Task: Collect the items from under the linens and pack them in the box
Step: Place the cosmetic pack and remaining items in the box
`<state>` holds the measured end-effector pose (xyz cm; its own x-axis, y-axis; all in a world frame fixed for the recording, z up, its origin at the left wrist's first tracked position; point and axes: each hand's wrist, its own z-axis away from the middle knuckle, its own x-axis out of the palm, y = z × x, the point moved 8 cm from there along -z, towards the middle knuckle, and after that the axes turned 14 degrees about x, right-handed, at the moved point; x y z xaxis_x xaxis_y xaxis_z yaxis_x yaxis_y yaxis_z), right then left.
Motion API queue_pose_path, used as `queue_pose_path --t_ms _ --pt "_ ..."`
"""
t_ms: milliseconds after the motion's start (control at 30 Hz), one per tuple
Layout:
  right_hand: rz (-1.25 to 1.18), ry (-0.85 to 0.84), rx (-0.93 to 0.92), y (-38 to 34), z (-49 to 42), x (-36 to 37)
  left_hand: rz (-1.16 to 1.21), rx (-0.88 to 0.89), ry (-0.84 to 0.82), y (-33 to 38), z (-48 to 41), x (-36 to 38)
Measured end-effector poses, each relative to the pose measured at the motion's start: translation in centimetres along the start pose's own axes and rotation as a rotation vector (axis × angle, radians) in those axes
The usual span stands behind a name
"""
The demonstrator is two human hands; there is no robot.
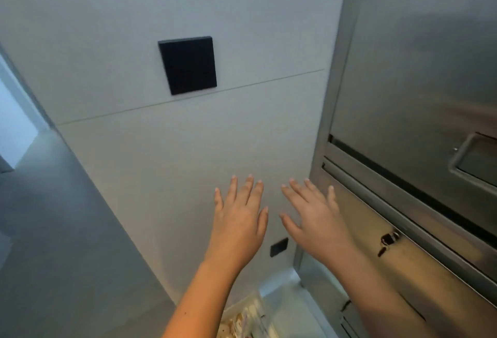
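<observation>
My left hand and my right hand are both raised in front of a white wall, backs toward me, fingers straight and spread. Neither hand holds anything. At the bottom edge, under my left forearm, part of a clear container with pale, brownish contents shows. No linens are in view, and I cannot tell whether that container is the box.
A white glossy wall carries a black square plate and a small black outlet. A stainless steel cabinet with a recessed handle and a key in a lock fills the right. A doorway opens at far left.
</observation>
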<state>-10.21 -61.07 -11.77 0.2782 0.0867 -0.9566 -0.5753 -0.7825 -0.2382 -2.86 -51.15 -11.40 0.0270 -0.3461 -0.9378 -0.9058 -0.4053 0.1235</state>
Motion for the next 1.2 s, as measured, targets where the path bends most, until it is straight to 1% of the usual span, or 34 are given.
queue_pose_path --t_ms 100,233,433,633,767,900,1067,1200 --pt "0.018 0.025 0.113 0.6 2.3 -0.7 0.042 0.126 -0.026 1.2 0.0 0.0" --pt "0.032 0.066 0.290 2.7 6.2 -2.1 0.175 0.304 -0.042 4.8 0.4 0.5" --pt "0.105 0.101 0.557 7.6 13.0 -5.2 0.326 0.549 -0.042 12.9 1.5 1.2" --pt "0.144 0.181 0.795 11.6 21.9 -8.1 0.379 0.805 -0.063 22.1 4.3 1.1" --pt "0.156 0.265 0.931 13.6 28.3 -10.3 0.435 0.970 -0.070 28.1 7.9 -0.1" --pt "0.181 0.301 1.066 15.0 35.6 -11.9 0.493 1.105 -0.081 33.6 12.4 -1.2" --pt "0.201 0.342 1.239 15.6 46.7 -13.7 0.571 1.203 -0.092 40.3 18.6 -2.8" --pt "0.223 0.360 1.342 15.2 55.9 -15.5 0.662 1.275 -0.115 45.5 25.7 -5.2"
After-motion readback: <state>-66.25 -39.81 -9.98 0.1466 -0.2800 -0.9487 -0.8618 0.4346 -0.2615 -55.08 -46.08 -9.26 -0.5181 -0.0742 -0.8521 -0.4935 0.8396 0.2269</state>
